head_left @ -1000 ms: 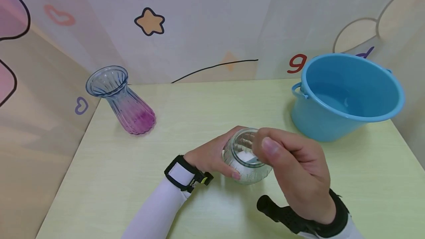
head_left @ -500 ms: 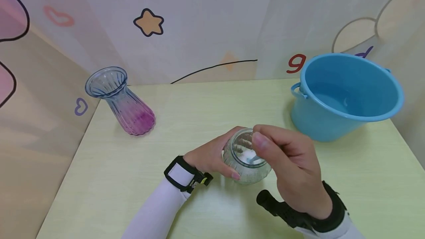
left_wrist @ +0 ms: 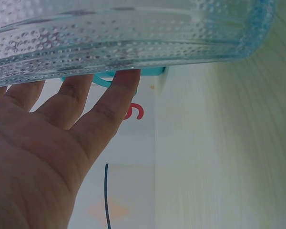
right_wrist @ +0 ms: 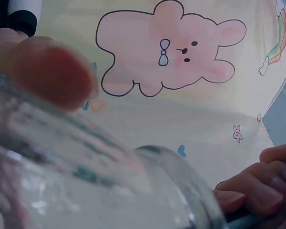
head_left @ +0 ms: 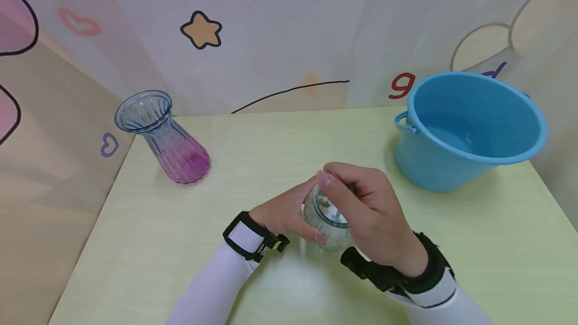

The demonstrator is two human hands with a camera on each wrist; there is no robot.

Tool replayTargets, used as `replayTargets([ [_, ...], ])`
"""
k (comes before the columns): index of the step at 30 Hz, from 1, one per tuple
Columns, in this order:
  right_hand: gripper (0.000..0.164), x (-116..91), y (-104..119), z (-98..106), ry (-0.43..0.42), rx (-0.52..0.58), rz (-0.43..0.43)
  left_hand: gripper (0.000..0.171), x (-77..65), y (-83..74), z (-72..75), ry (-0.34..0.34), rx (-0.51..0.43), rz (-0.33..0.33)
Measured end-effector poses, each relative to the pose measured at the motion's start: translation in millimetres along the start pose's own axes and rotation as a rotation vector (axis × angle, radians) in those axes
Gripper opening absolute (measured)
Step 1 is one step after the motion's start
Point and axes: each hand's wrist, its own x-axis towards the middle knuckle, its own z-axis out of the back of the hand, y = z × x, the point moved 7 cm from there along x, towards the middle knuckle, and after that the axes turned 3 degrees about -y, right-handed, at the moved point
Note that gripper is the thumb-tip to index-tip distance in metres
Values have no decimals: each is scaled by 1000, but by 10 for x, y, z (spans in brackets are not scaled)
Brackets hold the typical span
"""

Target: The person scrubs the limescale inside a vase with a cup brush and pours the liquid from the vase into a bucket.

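A clear glass jar (head_left: pixel 333 238) with a textured wall stands on the table. Around its left side goes my left hand (head_left: pixel 284 210), thumb in front and fingers behind; in the left wrist view those fingers (left_wrist: pixel 107 107) meet the dotted glass (left_wrist: pixel 133 40). Over the jar's mouth is my right hand (head_left: pixel 372 217), partly covering it. That hand pinches a thin blue-green handle (right_wrist: pixel 245 220), seen at the bottom right of the right wrist view. Inside the jar, something white (head_left: pixel 332 213) shows at the handle's lower end; its kind cannot be made out.
A ribbed glass vase (head_left: pixel 176 152), blue above and pink below, stands at the back left. At the back right is a light blue bucket (head_left: pixel 433 167) with a side handle loop. A printed curtain (head_left: pixel 271 29) hangs behind the table (head_left: pixel 153 255).
My right hand has shifted left and a little up across the jar's mouth, with the handle still pinched. The left hand and the jar stay in place.
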Motion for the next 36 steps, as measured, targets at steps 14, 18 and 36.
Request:
replayTargets([
  [14,42,42,-130,-73,89,-147,-130,80,25,19,20,5,63,-10],
  [18,41,38,-152,-71,104,-167,-151,77,22,23,31,0,85,-11],
  [36,39,23,-151,-73,140,-155,-177,79,15,38,19,1,66,-15],
])
